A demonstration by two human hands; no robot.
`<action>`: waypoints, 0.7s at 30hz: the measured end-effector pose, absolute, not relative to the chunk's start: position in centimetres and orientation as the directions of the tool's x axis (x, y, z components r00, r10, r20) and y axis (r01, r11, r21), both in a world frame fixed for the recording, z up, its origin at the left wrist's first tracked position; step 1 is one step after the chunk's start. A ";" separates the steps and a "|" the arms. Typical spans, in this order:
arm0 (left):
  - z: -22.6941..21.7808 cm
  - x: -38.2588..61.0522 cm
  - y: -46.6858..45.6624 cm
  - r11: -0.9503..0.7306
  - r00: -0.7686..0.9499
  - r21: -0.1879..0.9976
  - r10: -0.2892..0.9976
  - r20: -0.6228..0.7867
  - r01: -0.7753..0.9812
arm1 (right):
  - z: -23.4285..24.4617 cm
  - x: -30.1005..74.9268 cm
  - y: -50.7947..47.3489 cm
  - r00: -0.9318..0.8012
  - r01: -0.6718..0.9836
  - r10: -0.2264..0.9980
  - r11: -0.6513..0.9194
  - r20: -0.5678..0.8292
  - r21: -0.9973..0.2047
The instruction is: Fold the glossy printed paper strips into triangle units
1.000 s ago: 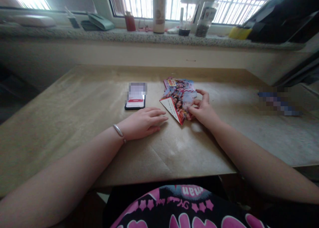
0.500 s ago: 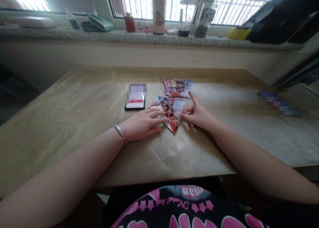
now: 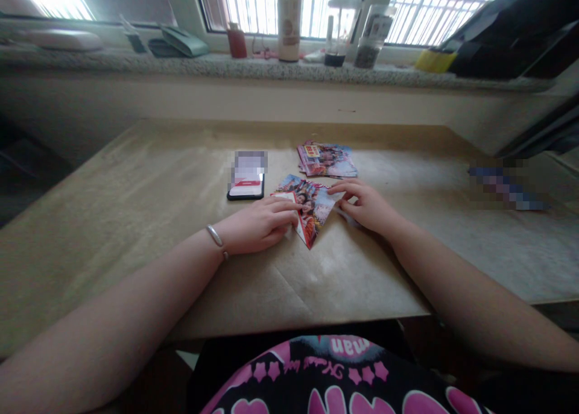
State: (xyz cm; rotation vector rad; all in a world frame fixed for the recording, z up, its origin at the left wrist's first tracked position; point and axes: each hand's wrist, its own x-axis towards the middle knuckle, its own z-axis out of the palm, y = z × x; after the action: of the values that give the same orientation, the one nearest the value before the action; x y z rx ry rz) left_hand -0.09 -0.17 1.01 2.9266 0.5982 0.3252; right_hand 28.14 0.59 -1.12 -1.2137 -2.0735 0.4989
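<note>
A colourful printed leaflet (image 3: pixel 316 212) lies on the table with its left side folded over, so a white and red flap shows and the lower end comes to a point. My left hand (image 3: pixel 260 224), with a silver bangle at the wrist, rests on the folded flap, fingers stretched out. At the leaflet's right corner, my right hand (image 3: pixel 364 206) pinches the edge between thumb and fingers, and that corner looks slightly raised. Just beyond is a stack of similar leaflets (image 3: pixel 332 161). To the left of it lies a phone (image 3: pixel 246 185) with its screen lit.
Far right on the table (image 3: pixel 158 161) is a blurred blue and purple item (image 3: pixel 506 188). Along the stone windowsill (image 3: pixel 253 70) behind stand a red bottle (image 3: pixel 236 42), a tall cylinder (image 3: pixel 288 28), clear containers (image 3: pixel 371 40), a green case (image 3: pixel 183 42) and a yellow object (image 3: pixel 434 60).
My right hand's index finger has come down from its raised pose onto the leaflet's right corner. The leaflet has turned slightly, its lower point shifting left. My left hand stays nearly in place.
</note>
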 end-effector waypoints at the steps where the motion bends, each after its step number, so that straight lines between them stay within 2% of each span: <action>1: 1.0 -0.1 -0.2 -0.913 0.897 0.174 0.399 0.189 0.370 | -1.1 28.2 0.6 -0.350 0.617 0.866 0.500 0.357 -0.608; 8: 0.9 0.0 -0.1 -0.893 0.863 0.128 0.451 0.227 0.432 | -0.8 28.9 0.4 -0.452 0.683 0.833 0.553 0.318 -0.477; 14: 1.0 0.0 -0.2 -0.864 0.834 0.099 0.502 0.228 0.493 | 0.1 28.9 -0.5 -0.485 0.788 0.826 0.556 0.289 -0.266; 21: 1.7 0.0 -0.6 -0.871 0.851 0.090 0.490 0.189 0.482 | 1.0 28.4 -1.2 -0.617 0.773 0.729 0.633 0.297 0.053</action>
State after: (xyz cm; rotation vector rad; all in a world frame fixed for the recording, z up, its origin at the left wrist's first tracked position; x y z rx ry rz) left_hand 0.02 -0.62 1.66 2.9840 0.7844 0.3211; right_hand 28.40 -1.16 0.97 -1.2223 -2.6082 -0.2570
